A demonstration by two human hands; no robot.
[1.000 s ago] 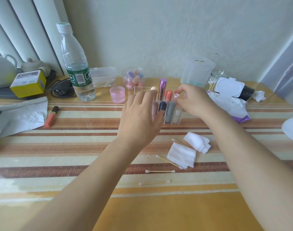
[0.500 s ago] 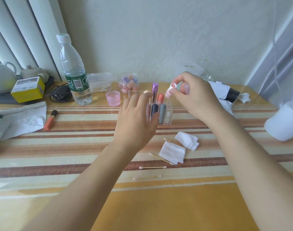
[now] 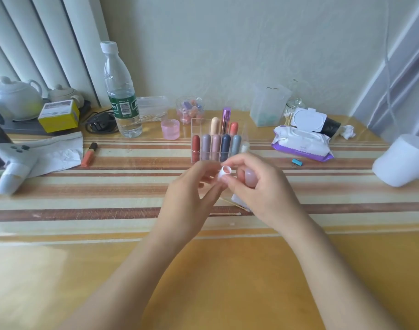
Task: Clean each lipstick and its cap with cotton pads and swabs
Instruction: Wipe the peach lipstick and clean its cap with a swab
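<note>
Holding one lipstick (image 3: 224,173) up over the table (image 3: 203,270), just in front of the clear rack (image 3: 193,121), probably for turning its open white end toward the eyes for checking. Pinching its lower end with the left hand (image 3: 191,191), fingers curled in on it. Curling the right hand (image 3: 263,189) round a pale pink cap (image 3: 250,178), tucked aside against the fingers, seemingly for freeing the tube, while touching the thumb tip to the white tube as if steadying it. Judging the step as opening and inspecting, with wiping not yet begun.

Standing upright in the rack's slots: the other lipsticks (image 3: 225,145), likely sorted there awaiting a turn. Lying within easy reach just below the hands: swabs (image 3: 225,213), plus a white corner of cotton pad (image 3: 237,198) peeking from under the right hand.

Showing a green label with a barcode on the water bottle (image 3: 122,96), lettering too blurred for reading. Failing likewise with the print on the yellow box (image 3: 58,115) and on the purple-edged pack of wipes (image 3: 301,141), both too small for making out.
</note>
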